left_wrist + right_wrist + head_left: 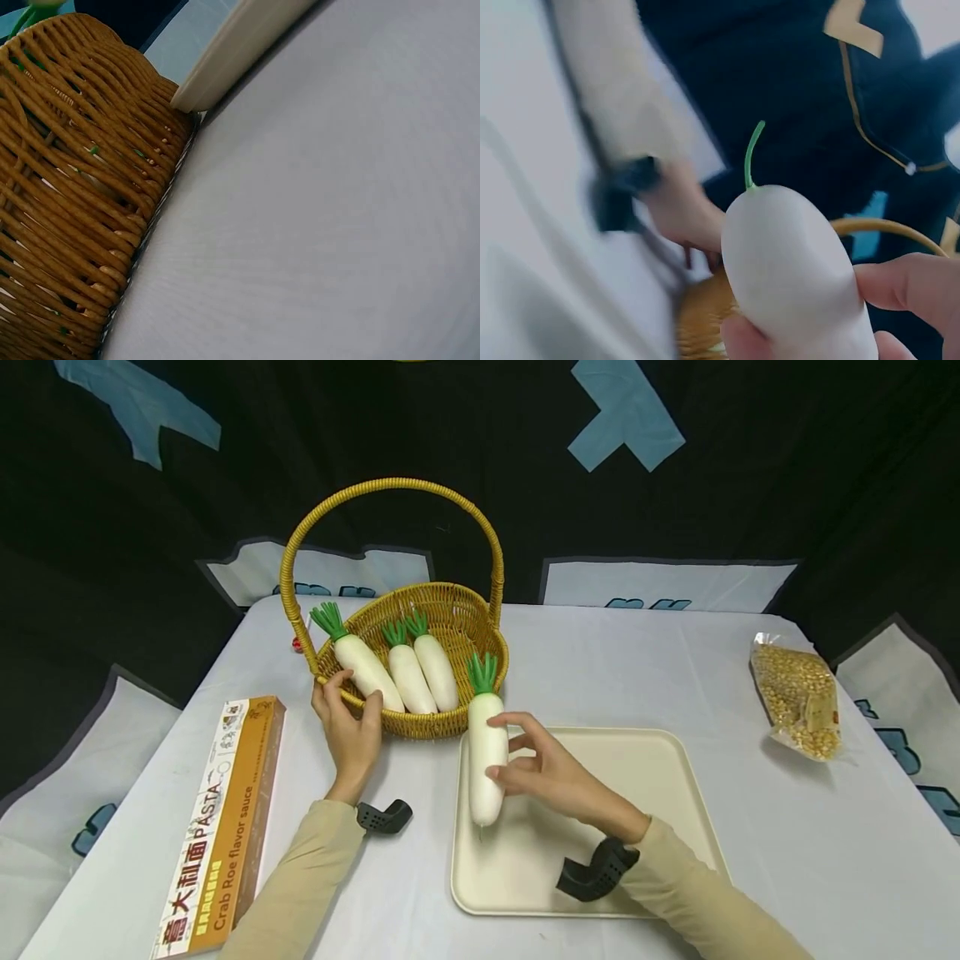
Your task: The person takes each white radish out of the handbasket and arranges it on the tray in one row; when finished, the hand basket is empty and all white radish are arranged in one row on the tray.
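Observation:
My right hand [551, 772] pinches a white radish [486, 735] between thumb and fingers. The radish is upright with its green top away from me, above the left part of a cream tray [637, 777]. In the right wrist view, the held radish's rounded end [787, 255] has a thin green root. My left hand [351, 739] grips the near-left rim of a wicker basket [431, 725], thumb by the rim. Three more radishes [410, 678] lie in the basket, green tops pointing to the back. The left wrist view has the woven basket side [82, 180]; the left hand is out of that view.
The basket's tall handle [393, 485] arches over it. A long pasta box [225, 818] lies at the left on the white tablecloth [585, 668]. A clear bag of yellow kernels [798, 697] lies far right. A dark curtain [480, 427] stands behind the table.

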Demonstrator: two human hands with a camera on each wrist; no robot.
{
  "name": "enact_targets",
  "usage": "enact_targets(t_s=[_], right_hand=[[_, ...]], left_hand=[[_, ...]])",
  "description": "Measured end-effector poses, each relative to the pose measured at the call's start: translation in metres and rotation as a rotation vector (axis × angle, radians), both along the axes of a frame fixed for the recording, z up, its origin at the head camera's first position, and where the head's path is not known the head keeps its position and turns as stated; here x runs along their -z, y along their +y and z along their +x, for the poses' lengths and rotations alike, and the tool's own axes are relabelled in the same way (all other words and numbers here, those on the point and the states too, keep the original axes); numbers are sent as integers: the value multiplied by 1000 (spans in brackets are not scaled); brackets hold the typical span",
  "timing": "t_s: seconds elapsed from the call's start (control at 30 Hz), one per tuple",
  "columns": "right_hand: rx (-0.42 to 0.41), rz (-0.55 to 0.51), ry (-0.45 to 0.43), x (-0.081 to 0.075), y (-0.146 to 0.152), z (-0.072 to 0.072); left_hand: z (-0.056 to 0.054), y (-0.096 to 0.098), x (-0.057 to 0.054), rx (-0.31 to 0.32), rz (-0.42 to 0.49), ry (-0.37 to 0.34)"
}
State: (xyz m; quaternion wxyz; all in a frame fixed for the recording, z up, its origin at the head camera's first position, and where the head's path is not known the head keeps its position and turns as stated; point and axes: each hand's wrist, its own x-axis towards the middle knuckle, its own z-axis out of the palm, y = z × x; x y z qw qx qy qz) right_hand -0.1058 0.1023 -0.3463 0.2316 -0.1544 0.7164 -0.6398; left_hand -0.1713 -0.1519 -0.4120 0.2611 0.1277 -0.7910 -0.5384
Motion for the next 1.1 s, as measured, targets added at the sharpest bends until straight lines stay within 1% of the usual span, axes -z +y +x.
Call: enact_targets(t_s=[0.1,0.2,0.27,0.37,0.43,0.5,0.6,0.77,0.9,1.1], right_hand=[[-10,50,25,12,3,19],[-12,72,56,20,4,35],[-5,80,69,24,5,43],[2,101,47,30,5,51],[7,124,35,34,3,54],[10,162,46,38,0,56],[20,216,103,41,-6,57],[27,293,195,41,-16,58],[26,313,237,39,-19,59],[-1,322,256,38,-15,57]], left_hand=[[0,0,0,-1,2,-3],[0,0,0,0,5,-8],[0,0,0,1,4,-15],[0,0,0,3,1,-24],[0,0,0,2,-2,-28],[0,0,1,1,-3,-30],[0,-1,1,4,-3,-29],[0,-1,1,10,-3,-29],[1,-1,1,6,-10,-29],[1,-1,0,5,-14,-32]])
